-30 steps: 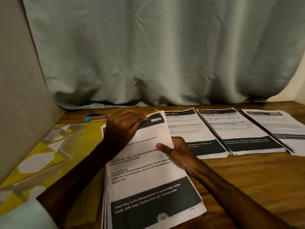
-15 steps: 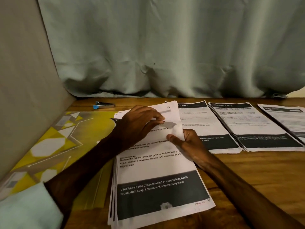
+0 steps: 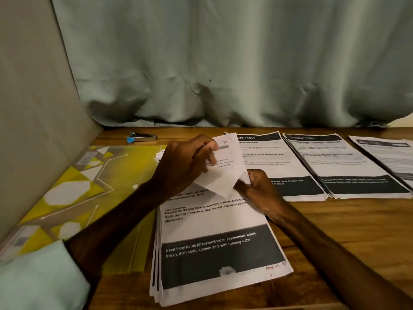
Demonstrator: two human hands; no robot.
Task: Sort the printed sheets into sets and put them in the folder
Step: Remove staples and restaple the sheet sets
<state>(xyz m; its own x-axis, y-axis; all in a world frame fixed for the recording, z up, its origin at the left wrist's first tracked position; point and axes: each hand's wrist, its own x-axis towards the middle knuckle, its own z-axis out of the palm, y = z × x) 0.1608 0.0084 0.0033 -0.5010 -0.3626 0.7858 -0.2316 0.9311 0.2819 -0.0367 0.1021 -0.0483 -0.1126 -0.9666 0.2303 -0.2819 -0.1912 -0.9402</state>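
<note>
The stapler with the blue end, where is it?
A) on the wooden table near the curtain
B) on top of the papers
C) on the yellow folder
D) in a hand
A: the stapler lies on the bare wooden table close to the curtain, just beyond the far edge of the yellow folder.

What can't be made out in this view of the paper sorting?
All in the head view:
- Near stack, upper text: hidden by the left hand, the right hand and the lifted sheet they grip.
- Rightmost pile: cut off by the right edge, blurred.
- Middle piles, small print: too blurred.
- Yellow folder, near corner: behind the left sleeve.
</note>
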